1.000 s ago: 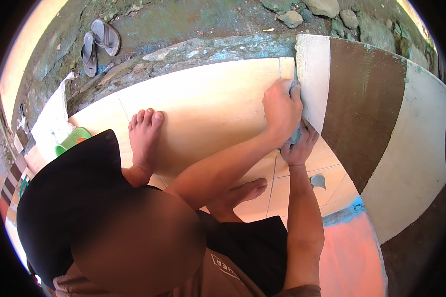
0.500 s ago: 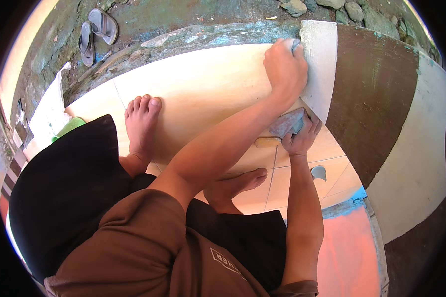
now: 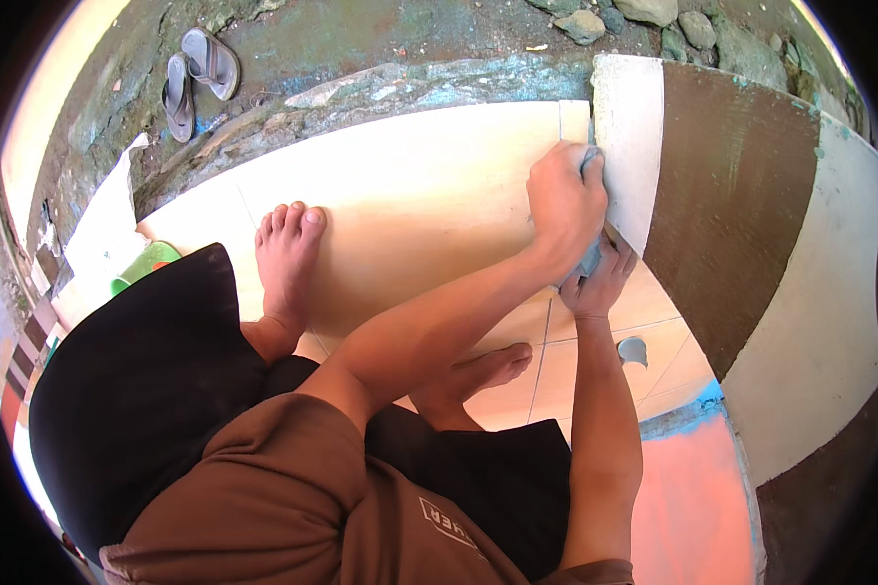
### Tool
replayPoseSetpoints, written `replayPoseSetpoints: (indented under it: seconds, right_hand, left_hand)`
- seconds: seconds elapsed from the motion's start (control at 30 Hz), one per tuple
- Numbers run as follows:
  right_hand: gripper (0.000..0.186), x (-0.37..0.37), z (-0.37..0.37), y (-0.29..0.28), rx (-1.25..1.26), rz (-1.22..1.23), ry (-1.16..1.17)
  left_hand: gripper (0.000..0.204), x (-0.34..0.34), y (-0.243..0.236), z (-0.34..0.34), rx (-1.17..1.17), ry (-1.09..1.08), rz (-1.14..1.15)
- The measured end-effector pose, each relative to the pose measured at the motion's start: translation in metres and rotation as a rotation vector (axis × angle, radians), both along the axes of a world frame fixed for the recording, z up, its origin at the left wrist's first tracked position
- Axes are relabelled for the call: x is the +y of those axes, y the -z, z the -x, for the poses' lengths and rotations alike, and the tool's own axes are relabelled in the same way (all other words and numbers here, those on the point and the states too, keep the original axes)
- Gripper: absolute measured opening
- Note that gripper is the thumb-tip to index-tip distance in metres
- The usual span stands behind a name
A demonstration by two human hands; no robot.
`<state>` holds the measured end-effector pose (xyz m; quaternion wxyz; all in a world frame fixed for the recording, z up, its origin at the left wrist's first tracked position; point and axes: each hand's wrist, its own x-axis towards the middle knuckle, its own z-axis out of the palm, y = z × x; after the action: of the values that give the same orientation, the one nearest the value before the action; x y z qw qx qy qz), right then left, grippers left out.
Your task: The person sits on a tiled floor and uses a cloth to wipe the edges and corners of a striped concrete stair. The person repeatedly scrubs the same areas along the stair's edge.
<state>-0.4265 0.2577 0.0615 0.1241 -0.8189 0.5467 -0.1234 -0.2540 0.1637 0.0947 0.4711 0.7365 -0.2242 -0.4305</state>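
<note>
My left hand [image 3: 564,200] is closed on a grey-blue object [image 3: 591,164], perhaps a rag, at the seam where the cream tiled floor [image 3: 419,175] meets a low white and brown painted surface [image 3: 629,146]. My right hand [image 3: 600,281] is just below it, fingers bent round another visible part of grey-blue material [image 3: 585,261]; whether both hold one piece or two is hidden. My bare feet [image 3: 288,253] rest on the tiles, left and below my hands.
Flip-flops [image 3: 210,68] lie on rough ground beyond the tile edge, with stones [image 3: 644,10] at the top right. A green object [image 3: 146,263] and white sheet [image 3: 102,224] are at left. A short grey pipe [image 3: 630,351] stands right of my forearm. A pink-painted surface [image 3: 683,497] is lower right.
My left hand went up along the seam half a second ago and has come back down beside my right hand, covering much of the grey-blue material and the yellowish piece seen then.
</note>
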Motion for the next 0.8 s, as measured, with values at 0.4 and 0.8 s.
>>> replayPoseSetpoints:
  seconds: [0.4, 0.8]
  right_hand:
    - [0.067, 0.003, 0.005, 0.006, -0.007, -0.007, 0.011]
    - [0.067, 0.003, 0.007, 0.009, 0.011, -0.017, 0.024]
  left_hand:
    - [0.015, -0.009, 0.004, -0.004, -0.075, 0.114, 0.007]
    - [0.016, -0.002, 0.0, -0.001, -0.098, 0.115, -0.027]
